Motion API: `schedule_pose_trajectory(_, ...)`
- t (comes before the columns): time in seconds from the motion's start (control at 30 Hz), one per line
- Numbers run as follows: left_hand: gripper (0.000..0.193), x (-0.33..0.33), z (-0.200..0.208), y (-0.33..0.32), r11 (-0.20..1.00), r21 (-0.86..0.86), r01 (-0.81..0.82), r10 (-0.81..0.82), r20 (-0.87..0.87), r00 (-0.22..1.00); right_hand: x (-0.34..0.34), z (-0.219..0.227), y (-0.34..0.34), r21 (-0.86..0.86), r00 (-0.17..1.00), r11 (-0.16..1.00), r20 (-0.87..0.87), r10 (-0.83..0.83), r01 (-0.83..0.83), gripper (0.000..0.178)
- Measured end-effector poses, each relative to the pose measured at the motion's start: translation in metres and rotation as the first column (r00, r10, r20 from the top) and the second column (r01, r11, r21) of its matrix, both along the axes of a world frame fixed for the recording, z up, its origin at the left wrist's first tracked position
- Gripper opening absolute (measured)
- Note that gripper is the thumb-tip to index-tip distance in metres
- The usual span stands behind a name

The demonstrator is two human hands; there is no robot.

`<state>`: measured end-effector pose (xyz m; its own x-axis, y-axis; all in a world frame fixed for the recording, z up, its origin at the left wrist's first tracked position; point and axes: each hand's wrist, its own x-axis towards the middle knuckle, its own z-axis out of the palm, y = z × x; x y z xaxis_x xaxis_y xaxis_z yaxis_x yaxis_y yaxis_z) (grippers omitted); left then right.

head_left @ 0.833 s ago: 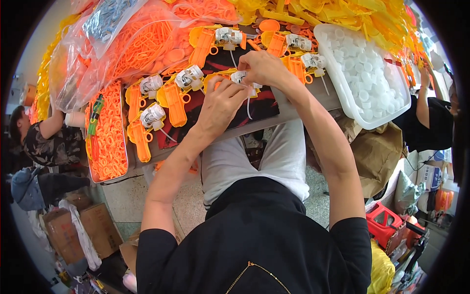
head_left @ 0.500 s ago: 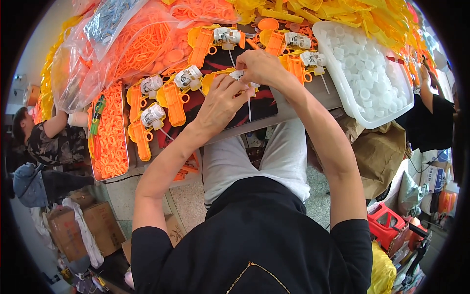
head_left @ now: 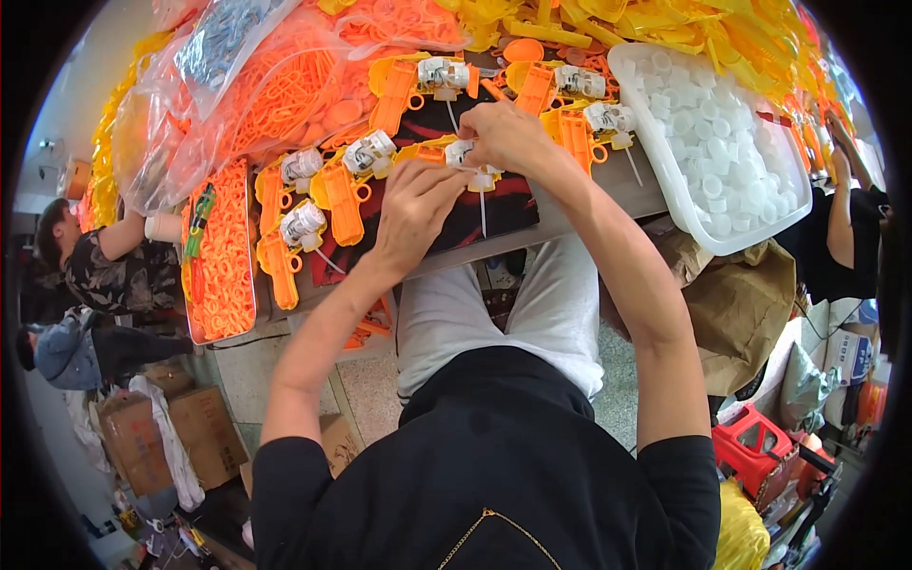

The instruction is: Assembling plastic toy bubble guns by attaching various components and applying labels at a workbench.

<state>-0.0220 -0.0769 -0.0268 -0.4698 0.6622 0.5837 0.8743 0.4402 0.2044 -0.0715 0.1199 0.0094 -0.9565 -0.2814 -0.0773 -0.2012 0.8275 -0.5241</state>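
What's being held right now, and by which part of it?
A yellow-and-orange plastic piece: the right grip has it by its white cylindrical section; the left grip is at its near side, exact contact hidden.

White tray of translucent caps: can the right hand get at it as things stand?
Probably yes: the white tray sits open to the right of the right hand, its caps uncovered. An orange assembly lies between, seemingly low enough to pass over, though the hand is at a white cylinder.
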Motion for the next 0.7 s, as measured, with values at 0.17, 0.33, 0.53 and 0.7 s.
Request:
schedule_pose_trajectory(0.17,0.020,0.004,0.003,0.005,0.986,0.053,-0.160,0.156,0.070,0.985,0.006,-0.002,0.006,0.041,0.995,0.998,-0.086,0.058,-0.054,0.041)
schedule_pose_trajectory(0.33,0.019,0.005,0.002,0.000,0.987,-0.057,-0.150,0.149,-0.017,0.989,0.009,-0.009,0.003,-0.004,0.992,0.998,-0.113,0.062,-0.063,0.039)
schedule_pose_trajectory(0.53,0.052,0.045,0.007,-0.021,0.964,-0.116,-0.238,0.248,0.078,0.966,0.003,-0.012,0.014,-0.292,0.953,0.955,-0.300,-0.035,-0.057,0.040)
schedule_pose_trajectory(0.7,0.070,0.057,-0.011,-0.016,0.972,-0.123,-0.201,0.223,0.201,0.954,-0.063,-0.023,0.006,-0.099,0.811,0.993,-0.585,-0.001,-0.069,0.054)
